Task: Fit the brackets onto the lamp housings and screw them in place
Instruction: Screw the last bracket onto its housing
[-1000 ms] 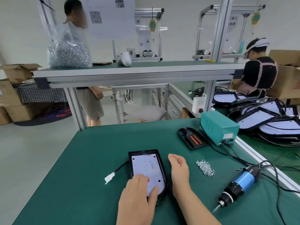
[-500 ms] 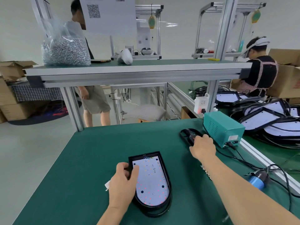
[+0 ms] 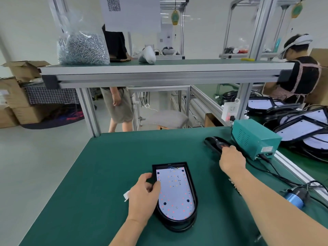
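A black lamp housing [image 3: 177,196] with a white LED board lies flat on the green bench [image 3: 106,166]. My left hand [image 3: 144,196] grips its left rim, thumb on the board. My right hand [image 3: 230,158] reaches far right and rests on a black bracket [image 3: 213,143] with orange marks, fingers curled over its near end. A small pile of screws [image 3: 235,185] peeks out from behind my right forearm. The blue electric screwdriver [image 3: 294,197] lies at the right edge, partly hidden by my arm.
A teal power box [image 3: 255,139] stands beside the bracket with cables trailing to the screwdriver. More lamp housings [image 3: 301,128] are stacked on the neighbouring bench. A bag of screws [image 3: 83,48] sits on the upper shelf. Two other people stand beyond.
My right hand left the housing's right side and reached out to the black bracket. My left hand shifted from the board's near end to the housing's left rim.
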{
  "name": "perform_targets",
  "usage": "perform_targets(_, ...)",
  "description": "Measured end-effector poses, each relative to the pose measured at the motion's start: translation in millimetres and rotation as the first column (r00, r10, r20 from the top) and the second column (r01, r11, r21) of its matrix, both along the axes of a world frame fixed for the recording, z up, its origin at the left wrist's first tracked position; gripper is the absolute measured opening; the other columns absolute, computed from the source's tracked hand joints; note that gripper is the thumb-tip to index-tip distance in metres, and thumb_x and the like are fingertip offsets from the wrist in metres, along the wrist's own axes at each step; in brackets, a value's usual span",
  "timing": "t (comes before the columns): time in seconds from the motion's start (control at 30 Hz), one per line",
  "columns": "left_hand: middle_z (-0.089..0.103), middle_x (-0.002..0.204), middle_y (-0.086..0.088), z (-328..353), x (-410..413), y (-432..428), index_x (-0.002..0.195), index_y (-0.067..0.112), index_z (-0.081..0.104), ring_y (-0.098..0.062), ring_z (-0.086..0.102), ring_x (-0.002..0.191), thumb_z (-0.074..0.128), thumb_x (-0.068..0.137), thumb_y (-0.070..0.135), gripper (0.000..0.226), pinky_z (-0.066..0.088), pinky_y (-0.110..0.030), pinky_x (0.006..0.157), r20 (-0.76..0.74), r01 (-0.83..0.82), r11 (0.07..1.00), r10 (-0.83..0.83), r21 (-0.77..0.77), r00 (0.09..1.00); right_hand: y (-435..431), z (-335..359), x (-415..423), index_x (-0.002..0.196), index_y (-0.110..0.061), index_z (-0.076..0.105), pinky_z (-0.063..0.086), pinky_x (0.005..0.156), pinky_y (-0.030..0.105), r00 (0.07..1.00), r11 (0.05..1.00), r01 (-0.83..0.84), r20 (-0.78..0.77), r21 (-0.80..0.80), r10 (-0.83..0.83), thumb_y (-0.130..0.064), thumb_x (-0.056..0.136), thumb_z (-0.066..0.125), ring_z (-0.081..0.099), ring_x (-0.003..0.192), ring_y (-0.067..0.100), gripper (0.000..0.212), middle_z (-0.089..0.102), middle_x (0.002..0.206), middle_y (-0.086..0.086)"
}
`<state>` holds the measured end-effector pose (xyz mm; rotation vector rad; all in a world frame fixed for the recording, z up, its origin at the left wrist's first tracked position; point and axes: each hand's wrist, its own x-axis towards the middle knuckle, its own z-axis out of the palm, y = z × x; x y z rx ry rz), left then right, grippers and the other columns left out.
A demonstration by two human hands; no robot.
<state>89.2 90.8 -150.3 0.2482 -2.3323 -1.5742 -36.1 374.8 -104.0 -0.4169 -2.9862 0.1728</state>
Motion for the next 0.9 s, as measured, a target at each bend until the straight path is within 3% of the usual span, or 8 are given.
perform_targets(0.13,0.051,0.048,0.009,1,-1,-1,0.107,0.026,0.063,-0.004,0.043,0.048,0.068,0.09,0.023,0.017,0.039,-0.011,0.053,-0.003,-0.008,1.0,0.008,0.021,1.0,0,13,-3,0.106,-0.008,0.07,0.053,0.086,0.034,0.976,0.927,0.032,-0.19,-0.375,-0.11,-0.014,0.092,0.057,0.062,0.092,0.032,0.02,0.068,0.104,0.014)
perform_targets(0.23,0.059,0.055,-0.002,2,-1,1,0.108,0.027,0.066,-0.002,0.045,0.05,0.066,0.093,0.027,0.015,0.04,-0.011,0.054,-0.008,-0.011,1.0,0.011,0.021,1.0,-4,27,4,0.081,-0.014,0.068,0.054,0.088,0.041,0.939,0.772,-0.029,-0.283,-0.635,-0.197,-0.034,0.094,0.054,0.071,0.087,0.032,0.028,0.074,0.078,0.007)
perform_targets(0.33,0.057,0.054,0.002,3,-1,1,0.107,0.026,0.068,-0.003,0.043,0.05,0.06,0.096,0.03,0.014,0.039,-0.012,0.052,-0.004,-0.004,1.0,0.004,0.019,1.0,-6,36,13,0.071,-0.013,0.064,0.055,0.084,0.049,0.864,0.731,-0.171,-0.457,-0.66,-0.21,-0.037,0.094,0.062,0.072,0.073,0.032,0.034,0.065,0.082,0.004)
perform_targets(0.4,0.064,0.063,-0.002,2,-2,1,0.101,0.029,0.068,-0.004,0.046,0.053,0.057,0.097,0.03,0.012,0.04,-0.013,0.054,0.005,-0.002,1.0,0.002,0.027,1.0,-10,44,20,0.069,-0.015,0.066,0.056,0.088,0.051,0.83,0.636,-0.291,-0.519,-0.715,-0.203,-0.03,0.091,0.071,0.071,0.079,0.031,0.027,0.058,0.094,0.001)
perform_targets(0.53,0.066,0.072,0.0,1,-3,2,0.082,0.023,0.065,-0.009,0.046,0.062,0.051,0.099,0.028,0.022,0.042,-0.019,0.06,0.022,-0.02,1.0,0.02,-0.014,1.0,-22,53,37,0.069,-0.014,0.07,0.052,0.09,0.038,0.832,0.64,-0.456,-0.552,-0.618,0.06,-0.024,0.086,0.078,0.064,0.094,0.019,0.021,0.068,0.102,-0.005)
perform_targets(0.7,0.061,0.065,0.009,0,-3,0,0.074,0.017,0.059,-0.011,0.044,0.06,0.049,0.1,0.025,0.029,0.039,-0.015,0.056,0.005,-0.015,0.999,0.015,-0.049,1.0,-42,47,49,0.07,-0.018,0.069,0.046,0.081,0.013,0.828,0.511,-0.55,-0.513,-0.66,0.228,-0.02,0.085,0.08,0.065,0.091,0.003,0.019,0.074,0.097,-0.01)
perform_targets(0.8,0.065,0.069,0.006,-1,-3,0,0.079,0.02,0.063,-0.017,0.054,0.07,0.05,0.101,0.025,0.026,0.041,-0.011,0.06,0.003,-0.021,0.999,0.021,-0.041,1.0,-57,38,49,0.073,-0.014,0.069,0.047,0.077,0.017,0.81,0.507,-0.581,-0.513,-0.637,0.285,-0.017,0.084,0.081,0.061,0.079,-0.004,0.017,0.073,0.093,-0.008)
perform_targets(0.9,0.066,0.071,0.014,3,-1,2,0.074,0.04,0.055,-0.015,0.062,0.08,0.05,0.101,0.026,0.031,0.042,-0.007,0.065,0.007,-0.024,0.999,0.024,-0.045,1.0,-71,27,49,0.076,-0.01,0.069,0.05,0.076,0.027,0.81,0.499,-0.586,-0.486,-0.638,0.329,-0.014,0.086,0.079,0.058,0.069,0.001,0.015,0.073,0.088,-0.002)
